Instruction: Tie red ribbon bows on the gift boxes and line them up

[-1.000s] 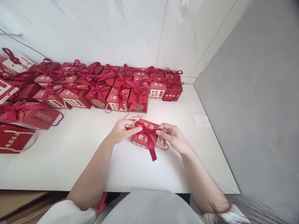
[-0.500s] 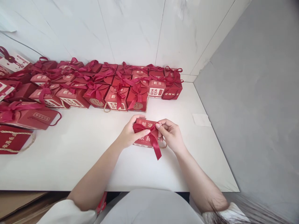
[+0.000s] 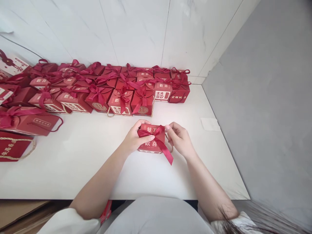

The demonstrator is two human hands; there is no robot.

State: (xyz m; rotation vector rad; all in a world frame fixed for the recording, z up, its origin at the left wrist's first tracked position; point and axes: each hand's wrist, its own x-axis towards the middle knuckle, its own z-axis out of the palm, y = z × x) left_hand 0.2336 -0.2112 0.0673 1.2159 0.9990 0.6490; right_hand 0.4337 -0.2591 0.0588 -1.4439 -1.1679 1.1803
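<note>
A small red gift box (image 3: 150, 148) with pale Chinese characters rests on the white table in front of me. My left hand (image 3: 136, 138) is closed around its left side, thumb pressed on top near the knot. A dark red satin ribbon (image 3: 162, 143) crosses the lid, with a loop at the upper right and a loose tail hanging over the front right. At the edge of that loop, my right hand (image 3: 178, 138) pinches the ribbon between thumb and bent fingers. Part of a twisted cord handle (image 3: 171, 149) shows beside the box, under the right hand.
Rows of similar red boxes (image 3: 143, 101), tied with ribbon bows, stand along the tiled wall. More boxes (image 3: 36, 122) are at the left, some with cord handles. A white paper piece (image 3: 210, 124) lies near the table's (image 3: 195, 182) right edge, beside a grey wall.
My right hand has shifted slightly right and away from the knot, and the ribbon loop has opened out. The ribbon tail has swung to the right. My left hand keeps its hold.
</note>
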